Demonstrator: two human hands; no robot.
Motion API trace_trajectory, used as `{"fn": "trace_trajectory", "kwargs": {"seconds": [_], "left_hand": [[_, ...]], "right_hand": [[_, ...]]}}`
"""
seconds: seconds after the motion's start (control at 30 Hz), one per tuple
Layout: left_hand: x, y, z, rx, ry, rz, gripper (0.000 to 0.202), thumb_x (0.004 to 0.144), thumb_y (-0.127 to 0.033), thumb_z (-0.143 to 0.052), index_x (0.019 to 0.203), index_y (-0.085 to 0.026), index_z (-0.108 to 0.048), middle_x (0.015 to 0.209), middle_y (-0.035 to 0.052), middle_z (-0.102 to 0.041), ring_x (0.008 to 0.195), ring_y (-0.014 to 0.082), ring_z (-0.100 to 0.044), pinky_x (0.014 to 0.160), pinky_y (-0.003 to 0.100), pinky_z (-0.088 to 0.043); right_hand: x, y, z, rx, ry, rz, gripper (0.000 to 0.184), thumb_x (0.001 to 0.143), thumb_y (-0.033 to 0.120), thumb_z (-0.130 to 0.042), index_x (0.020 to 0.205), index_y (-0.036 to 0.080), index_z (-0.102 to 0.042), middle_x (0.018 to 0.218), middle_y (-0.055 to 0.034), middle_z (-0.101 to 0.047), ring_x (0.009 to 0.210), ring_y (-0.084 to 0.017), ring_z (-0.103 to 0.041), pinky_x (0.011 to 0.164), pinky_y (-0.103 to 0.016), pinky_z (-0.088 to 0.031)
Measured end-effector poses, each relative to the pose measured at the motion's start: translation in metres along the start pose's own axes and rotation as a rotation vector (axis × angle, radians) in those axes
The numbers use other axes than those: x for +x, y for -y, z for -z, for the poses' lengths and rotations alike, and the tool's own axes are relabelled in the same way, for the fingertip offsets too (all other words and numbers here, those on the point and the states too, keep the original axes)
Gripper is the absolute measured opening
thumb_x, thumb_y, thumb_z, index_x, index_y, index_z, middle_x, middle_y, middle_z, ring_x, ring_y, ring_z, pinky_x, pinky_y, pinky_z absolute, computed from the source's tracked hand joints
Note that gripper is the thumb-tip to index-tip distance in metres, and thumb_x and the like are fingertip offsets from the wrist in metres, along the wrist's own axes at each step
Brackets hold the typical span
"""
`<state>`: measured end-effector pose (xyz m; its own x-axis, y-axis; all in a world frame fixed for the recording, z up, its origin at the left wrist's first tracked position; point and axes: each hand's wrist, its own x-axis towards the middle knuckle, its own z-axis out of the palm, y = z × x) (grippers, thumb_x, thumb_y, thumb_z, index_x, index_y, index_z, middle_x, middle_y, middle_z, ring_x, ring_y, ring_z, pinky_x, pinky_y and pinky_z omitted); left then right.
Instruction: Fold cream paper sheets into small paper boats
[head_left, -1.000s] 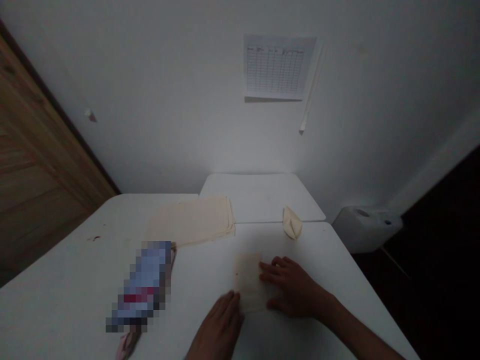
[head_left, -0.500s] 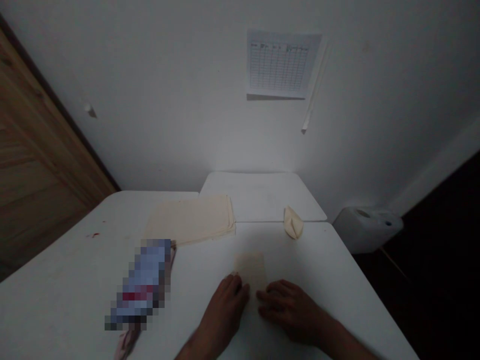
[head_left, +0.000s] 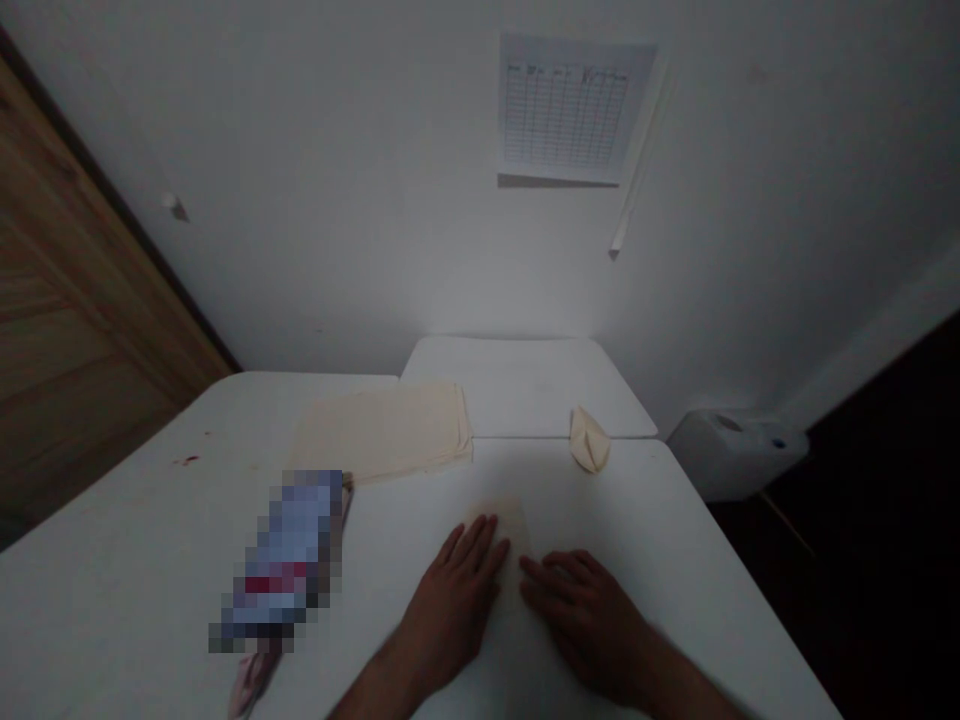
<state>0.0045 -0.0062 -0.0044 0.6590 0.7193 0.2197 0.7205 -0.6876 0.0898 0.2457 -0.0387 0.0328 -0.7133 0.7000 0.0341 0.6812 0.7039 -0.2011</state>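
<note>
A small cream sheet (head_left: 512,520), paper or thin cloth, lies flat on the white table in front of me. My left hand (head_left: 461,590) rests on its left part, fingers stretched out and pressed down. At its right edge is my right hand (head_left: 581,610), palm down with fingers apart and slightly bent, holding nothing. Both hands cover much of the sheet's near part. Beyond my right hand sits a folded cream piece (head_left: 589,442), leaf-shaped with a crease down its middle.
Larger cream sheets (head_left: 379,432) lie stacked at the back left of the table (head_left: 150,560). Left of my hands is a blurred-out bluish item (head_left: 289,550) with pinkish cloth (head_left: 256,675) below it. A white plastic container (head_left: 731,455) stands past the right edge.
My left hand has moved forward onto the sheet, and its fingers have straightened from a curl. My right hand stays beside the right edge. The view has tilted slightly.
</note>
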Motion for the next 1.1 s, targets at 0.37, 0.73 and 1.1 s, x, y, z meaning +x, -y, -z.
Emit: {"fn": "trace_trajectory", "kwargs": {"seconds": [0.37, 0.73, 1.1], "left_hand": [[0.002, 0.000, 0.007, 0.046, 0.013, -0.003, 0.054, 0.094, -0.023, -0.040, 0.146, -0.018, -0.027, 0.153, 0.0107, -0.026, 0.142, 0.0244, -0.020, 0.113, 0.048, -0.026], [0.002, 0.002, 0.008, 0.023, 0.025, 0.013, 0.057, 0.092, -0.024, -0.043, 0.147, -0.020, -0.027, 0.154, 0.0092, -0.025, 0.142, 0.0251, -0.021, 0.113, 0.050, -0.025], [-0.001, 0.017, 0.017, 0.042, 0.005, 0.043, 0.067, 0.093, -0.049, -0.043, 0.149, -0.021, -0.020, 0.155, 0.0092, -0.021, 0.141, 0.0259, -0.022, 0.114, 0.048, -0.022]], "right_hand": [[0.009, -0.002, -0.006, -0.079, -0.084, -0.092, 0.046, 0.094, 0.021, -0.040, 0.140, 0.021, -0.042, 0.144, -0.0036, -0.045, 0.128, -0.025, -0.043, 0.104, -0.041, -0.034], [0.042, -0.018, -0.001, -0.103, -0.080, -0.152, 0.043, 0.094, 0.019, -0.036, 0.136, 0.019, -0.046, 0.142, -0.0057, -0.047, 0.124, -0.025, -0.045, 0.101, -0.041, -0.036], [0.058, -0.031, 0.008, -0.075, -0.056, -0.156, 0.047, 0.094, 0.028, -0.039, 0.140, 0.019, -0.041, 0.144, -0.0077, -0.044, 0.126, -0.026, -0.042, 0.103, -0.044, -0.033]]}}
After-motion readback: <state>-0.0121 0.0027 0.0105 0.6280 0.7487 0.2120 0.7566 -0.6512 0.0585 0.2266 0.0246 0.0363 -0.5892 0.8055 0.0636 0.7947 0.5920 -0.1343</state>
